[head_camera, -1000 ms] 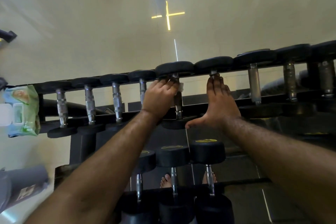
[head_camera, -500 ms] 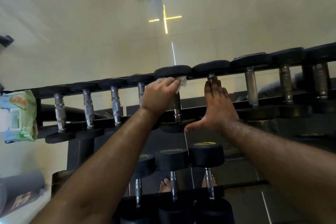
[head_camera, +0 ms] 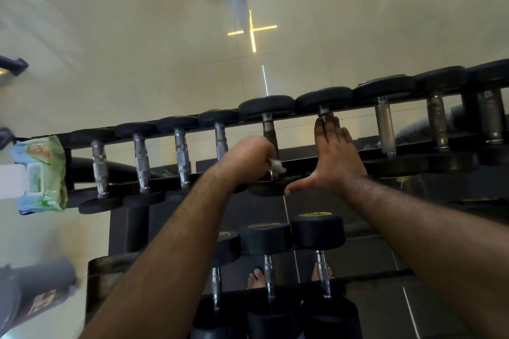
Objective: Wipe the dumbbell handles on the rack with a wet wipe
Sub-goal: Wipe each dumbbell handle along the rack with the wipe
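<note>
Our left hand (head_camera: 248, 154) is closed around the wet wipe (head_camera: 276, 166), low on a dumbbell handle (head_camera: 269, 132) on the rack (head_camera: 413, 165); our right hand (head_camera: 334, 154) rests open alongside. The wipe looks soft and slippery, so we pinch it firmly.

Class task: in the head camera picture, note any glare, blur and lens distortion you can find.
Head view: a bright cross of glare reflects off the glossy floor; the wide lens bows the rack into a slant; the left hand and its wipe look slightly smeared by motion; the dumbbells below sit in dim shadow.
</note>
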Demonstrator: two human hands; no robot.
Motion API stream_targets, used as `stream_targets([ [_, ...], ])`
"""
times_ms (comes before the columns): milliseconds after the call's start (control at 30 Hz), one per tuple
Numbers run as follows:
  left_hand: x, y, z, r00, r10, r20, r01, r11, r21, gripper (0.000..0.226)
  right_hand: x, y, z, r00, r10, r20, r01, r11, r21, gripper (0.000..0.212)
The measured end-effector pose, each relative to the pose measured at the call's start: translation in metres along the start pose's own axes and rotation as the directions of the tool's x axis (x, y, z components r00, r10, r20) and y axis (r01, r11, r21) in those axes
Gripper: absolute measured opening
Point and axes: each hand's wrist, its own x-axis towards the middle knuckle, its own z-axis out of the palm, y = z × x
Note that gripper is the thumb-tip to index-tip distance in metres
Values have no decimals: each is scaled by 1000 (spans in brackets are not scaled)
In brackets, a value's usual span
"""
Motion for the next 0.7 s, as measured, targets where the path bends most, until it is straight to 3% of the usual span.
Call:
stream_targets([
  [67,3,-3,-1,941,-30,-336,24,999,-22,17,0,0,2,1000,7,-2,-7,1000,-4,185],
  [133,4,4,7,874,-60,-482,76,997,13,18,0,1,2,1000,9,-14,-9,1000,-13,185],
  [200,1,16,21,905,-87,-417,107,994,26,15,-1,1,2,1000,3,-26,-4,1000,-23,185],
  [300,-7,29,27,988,-128,-92,126,992,-29,8,-1,2,5,998,26,-61,-29,998,-61,185],
  [367,-11,31,19,990,-139,38,141,986,-89,10,-2,2,6,998,36,-58,-40,997,-68,185],
  [433,-16,31,7,983,-170,76,181,965,-191,15,-5,5,7,999,32,-34,-35,996,-86,183],
  [500,-17,32,-4,982,-189,-2,180,941,-287,13,-9,14,6,1000,-8,-1,8,990,-143,171],
  [567,-16,41,-11,964,-206,-168,118,898,-423,4,-14,30,-1,999,-33,-2,32,978,-207,151],
  [633,-13,55,-9,918,-224,-327,32,864,-502,9,-16,56,-12,997,-9,-78,-10,971,-239,138],
  [700,-4,65,-5,880,-275,-386,13,828,-560,13,-13,91,-26,990,20,-136,-50,974,-221,129],
])
